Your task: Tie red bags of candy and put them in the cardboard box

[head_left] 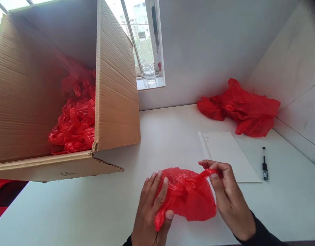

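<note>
The lower-centre bag seems light and slippery, best gripped by its ends. The right hand pinches one; the left hand lies wide.

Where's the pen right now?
In the head view, the pen lies on the table toward the right, just right of the white paper, beyond the right hand.
</note>
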### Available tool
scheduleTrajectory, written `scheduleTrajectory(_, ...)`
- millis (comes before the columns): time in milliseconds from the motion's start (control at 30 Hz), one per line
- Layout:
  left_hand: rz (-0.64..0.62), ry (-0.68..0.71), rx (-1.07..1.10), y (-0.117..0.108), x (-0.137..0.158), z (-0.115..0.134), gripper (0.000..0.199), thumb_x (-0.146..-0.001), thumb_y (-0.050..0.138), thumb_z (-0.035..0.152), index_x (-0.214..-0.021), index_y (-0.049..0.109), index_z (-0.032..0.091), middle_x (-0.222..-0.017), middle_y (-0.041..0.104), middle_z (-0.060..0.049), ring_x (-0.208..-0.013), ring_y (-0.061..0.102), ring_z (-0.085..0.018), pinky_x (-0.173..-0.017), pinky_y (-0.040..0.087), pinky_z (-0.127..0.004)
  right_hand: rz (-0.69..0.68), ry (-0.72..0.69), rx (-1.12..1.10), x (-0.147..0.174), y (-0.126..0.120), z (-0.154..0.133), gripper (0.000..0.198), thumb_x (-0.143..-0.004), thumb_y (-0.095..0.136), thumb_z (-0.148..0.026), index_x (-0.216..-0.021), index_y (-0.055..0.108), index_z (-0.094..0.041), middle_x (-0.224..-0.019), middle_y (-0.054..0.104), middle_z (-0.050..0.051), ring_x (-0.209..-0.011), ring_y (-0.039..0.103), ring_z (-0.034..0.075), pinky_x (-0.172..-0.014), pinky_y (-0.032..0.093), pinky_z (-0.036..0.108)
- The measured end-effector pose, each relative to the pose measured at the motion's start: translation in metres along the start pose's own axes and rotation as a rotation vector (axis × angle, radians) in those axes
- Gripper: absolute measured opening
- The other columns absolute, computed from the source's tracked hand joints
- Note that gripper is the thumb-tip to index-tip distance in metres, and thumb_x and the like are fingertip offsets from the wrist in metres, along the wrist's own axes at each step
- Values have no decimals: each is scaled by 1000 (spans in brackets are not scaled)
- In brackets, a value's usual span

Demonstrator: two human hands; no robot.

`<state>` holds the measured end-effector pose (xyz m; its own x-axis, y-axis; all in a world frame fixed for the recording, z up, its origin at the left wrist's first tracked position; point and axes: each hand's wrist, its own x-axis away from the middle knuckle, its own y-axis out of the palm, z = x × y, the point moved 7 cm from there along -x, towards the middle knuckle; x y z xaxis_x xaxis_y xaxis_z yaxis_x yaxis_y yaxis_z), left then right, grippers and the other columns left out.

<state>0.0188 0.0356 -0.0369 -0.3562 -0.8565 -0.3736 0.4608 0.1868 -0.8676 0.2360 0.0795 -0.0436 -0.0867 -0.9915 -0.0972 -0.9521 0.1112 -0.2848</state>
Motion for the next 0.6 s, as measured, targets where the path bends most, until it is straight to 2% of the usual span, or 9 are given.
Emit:
scheduleTrajectory(33, 1, 37, -5, 4, -4, 8, 55, -104, 29, 33, -155, 27, 13, -163, 27, -11, -150, 22, -31, -121, 25, -50, 16, -86, 15, 10, 8, -8, 13, -104, 35, -35, -110, 44, -28, -138, 54, 6, -128, 50, 22, -100, 45, 42)
scheduleTrajectory(133, -61, 139, -89, 26, -13, 25, 55, -103, 33, 28, -155, 26, 12, -164, 25, -9, -151, 21, -29, -123, 19, -46, -53, -357, 145, 32, 38, -18, 13, -101, 38, -22, -112, 44, -26, -148, 48, 7, -140, 39, 23, -110, 40, 47)
scheduleTrajectory(200, -106, 147, -164, 42, -13, 25, 55, -102, 36, 25, -155, 26, 12, -164, 26, -7, -152, 20, -26, -124, 16, -43, -85, -432, 240, 36, 51, -8, 16, -100, 40, -18, -114, 45, -25, -151, 45, 7, -145, 32, 23, -114, 37, 51)
scheduleTrajectory(400, -119, 101, -247, 61, -5, 14, 61, -98, 44, 21, -155, 25, 14, -163, 28, -3, -151, 21, -24, -125, 12, -42, -133, -384, 401, 29, 58, 36, 16, -99, 41, -19, -114, 47, -24, -157, 38, 5, -148, 28, 25, -113, 41, 55)
scheduleTrajectory(600, -133, 60, -236, 67, -8, 12, 62, -97, 44, 20, -156, 25, 18, -161, 33, -3, -150, 27, -23, -124, 20, -44, -149, -346, 451, 27, 59, 41, 13, -99, 40, -22, -109, 48, -24, -155, 41, 9, -147, 31, 27, -110, 45, 58)
